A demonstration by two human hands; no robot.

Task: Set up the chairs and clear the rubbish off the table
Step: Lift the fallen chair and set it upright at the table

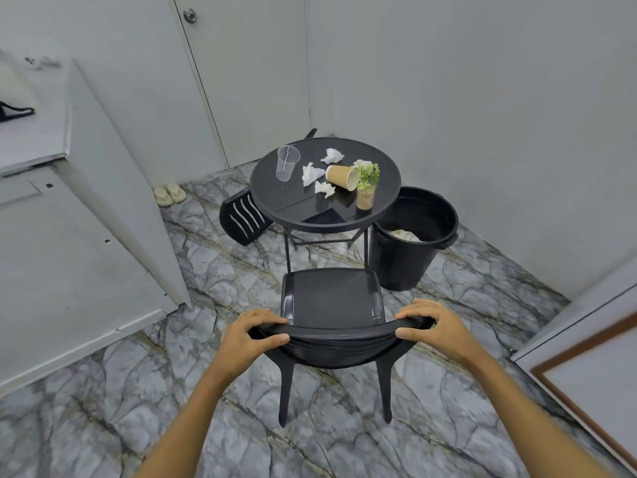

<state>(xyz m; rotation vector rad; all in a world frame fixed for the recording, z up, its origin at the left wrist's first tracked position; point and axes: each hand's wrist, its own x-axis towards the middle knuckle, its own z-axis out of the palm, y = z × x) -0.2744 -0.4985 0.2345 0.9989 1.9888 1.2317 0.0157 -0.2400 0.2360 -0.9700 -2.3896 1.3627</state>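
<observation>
Grey corner room, marble-look floor.
Door top centre, white cabinet at left, pale sandals by wall.

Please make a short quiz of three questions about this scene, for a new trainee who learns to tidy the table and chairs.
1. True or false: both hands grip the top of the backrest of the upright chair.
2. Multiple choice: how does the paper cup stand on the table? A) upright, B) on its side, C) upside down.
3. Fill in: the black bin stands on the floor beside the table, on its ______ side as the camera sees it.

Key
1. True: the left hand and the right hand hold the two ends of the backrest.
2. B, with its open mouth next to the small plant.
3. Right.
</observation>
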